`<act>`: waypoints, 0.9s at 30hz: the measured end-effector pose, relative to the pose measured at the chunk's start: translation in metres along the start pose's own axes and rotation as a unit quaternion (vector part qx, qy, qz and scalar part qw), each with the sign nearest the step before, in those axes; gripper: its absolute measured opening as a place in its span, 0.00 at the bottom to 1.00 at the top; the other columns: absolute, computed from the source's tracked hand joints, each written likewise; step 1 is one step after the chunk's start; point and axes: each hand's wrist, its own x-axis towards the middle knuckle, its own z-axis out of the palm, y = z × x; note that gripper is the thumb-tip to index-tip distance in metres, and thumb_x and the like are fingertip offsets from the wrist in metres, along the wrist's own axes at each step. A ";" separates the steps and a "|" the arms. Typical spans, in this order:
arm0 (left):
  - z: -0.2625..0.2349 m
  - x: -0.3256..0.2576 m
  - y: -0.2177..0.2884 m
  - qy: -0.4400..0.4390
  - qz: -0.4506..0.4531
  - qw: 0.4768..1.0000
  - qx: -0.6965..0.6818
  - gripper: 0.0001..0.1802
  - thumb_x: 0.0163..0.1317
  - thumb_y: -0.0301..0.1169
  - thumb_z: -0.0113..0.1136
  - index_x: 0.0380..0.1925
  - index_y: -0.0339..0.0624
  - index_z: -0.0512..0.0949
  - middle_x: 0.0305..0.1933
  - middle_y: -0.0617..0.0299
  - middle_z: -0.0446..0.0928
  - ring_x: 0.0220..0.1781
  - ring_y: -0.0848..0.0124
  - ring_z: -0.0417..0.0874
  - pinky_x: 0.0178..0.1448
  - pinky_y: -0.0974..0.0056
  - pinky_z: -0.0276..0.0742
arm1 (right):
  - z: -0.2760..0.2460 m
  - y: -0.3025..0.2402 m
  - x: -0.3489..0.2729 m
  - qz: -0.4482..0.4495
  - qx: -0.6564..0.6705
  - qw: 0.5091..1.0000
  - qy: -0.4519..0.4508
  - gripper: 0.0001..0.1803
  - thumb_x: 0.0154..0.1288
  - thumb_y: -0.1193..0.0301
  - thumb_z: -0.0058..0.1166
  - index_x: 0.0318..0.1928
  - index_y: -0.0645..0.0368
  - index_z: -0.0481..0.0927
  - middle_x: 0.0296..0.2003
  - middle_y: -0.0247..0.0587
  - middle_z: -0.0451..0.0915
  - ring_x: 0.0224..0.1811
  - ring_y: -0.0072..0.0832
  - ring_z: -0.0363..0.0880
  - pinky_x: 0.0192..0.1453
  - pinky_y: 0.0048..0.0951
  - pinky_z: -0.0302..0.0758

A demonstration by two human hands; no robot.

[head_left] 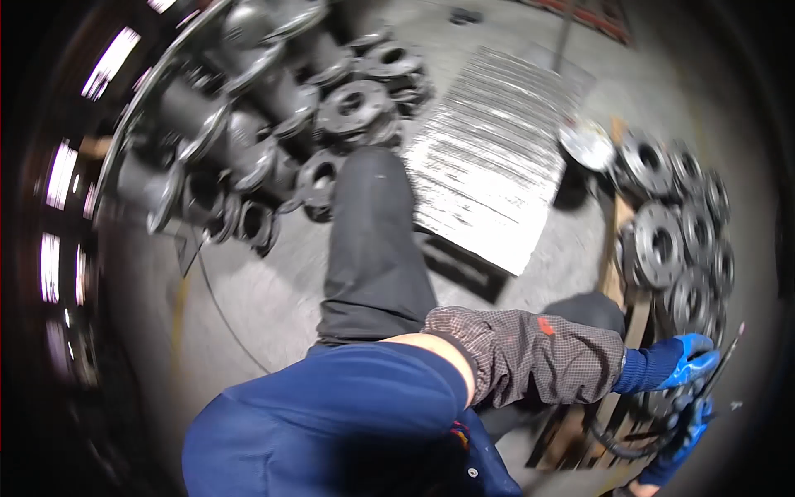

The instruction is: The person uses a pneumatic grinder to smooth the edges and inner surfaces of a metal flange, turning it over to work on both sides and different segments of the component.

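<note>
At the right edge my left hand (694,361), in a blue glove, has its fingers curled in beside a thin dark rod (729,354) with a pale tip. Just below, my right hand (694,429), also blue-gloved, is closed around the lower part of that rod, though blur hides the exact grip. A thick black hose (625,451) curves near my right hand. Both hands are next to a wooden pallet with grey flanged metal parts (660,242) stacked on it.
More flanged pipe fittings (352,106) are massed at the upper left. A ribbed, shiny sheet-covered block (489,157) stands ahead, a round metal disc (587,144) by its right side. The wooden pallet (633,323) is at right. A thin cable (222,306) crosses the floor at left.
</note>
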 end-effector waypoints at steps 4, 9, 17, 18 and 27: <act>-0.071 -0.051 0.104 -0.098 0.051 0.991 -0.075 0.18 0.68 0.42 0.52 0.38 0.35 0.79 0.33 0.60 0.80 0.35 0.74 0.79 0.44 0.67 0.75 | 0.084 -0.018 0.013 0.048 -0.067 0.994 -0.071 0.21 0.71 0.58 0.43 0.59 0.55 0.69 0.33 0.29 0.76 0.29 0.15 0.72 0.25 0.14 0.66; -0.131 -0.106 0.157 -0.027 0.155 0.979 -0.132 0.20 0.69 0.41 0.51 0.33 0.34 0.80 0.34 0.56 0.81 0.37 0.72 0.80 0.43 0.66 0.77 | 0.233 -0.067 0.004 -0.044 -0.080 0.964 -0.250 0.15 0.69 0.60 0.47 0.45 0.59 0.74 0.31 0.32 0.77 0.27 0.17 0.72 0.27 0.18 0.67; -0.208 -0.097 0.188 0.217 0.283 0.879 -0.316 0.10 0.66 0.30 0.54 0.32 0.33 0.76 0.28 0.55 0.79 0.32 0.69 0.79 0.44 0.64 0.76 | 0.357 -0.081 0.056 -0.526 -0.514 0.677 -0.043 0.09 0.58 0.71 0.53 0.38 0.62 0.79 0.27 0.55 0.78 0.30 0.51 0.77 0.34 0.40 0.73; -0.219 -0.092 0.187 0.245 0.270 0.872 -0.326 0.12 0.67 0.32 0.53 0.30 0.33 0.76 0.28 0.55 0.80 0.32 0.68 0.79 0.44 0.63 0.76 | 0.362 -0.076 0.065 -0.497 -0.531 0.684 -0.049 0.09 0.56 0.71 0.56 0.39 0.59 0.80 0.29 0.52 0.79 0.31 0.50 0.78 0.34 0.40 0.74; -0.385 -0.067 0.174 0.237 0.244 0.915 0.219 0.11 0.63 0.32 0.57 0.34 0.34 0.81 0.33 0.60 0.82 0.35 0.75 0.79 0.41 0.69 0.76 | 0.415 -0.064 0.187 -0.435 -0.582 0.675 -0.126 0.13 0.54 0.60 0.60 0.35 0.55 0.80 0.33 0.52 0.79 0.34 0.50 0.78 0.36 0.43 0.75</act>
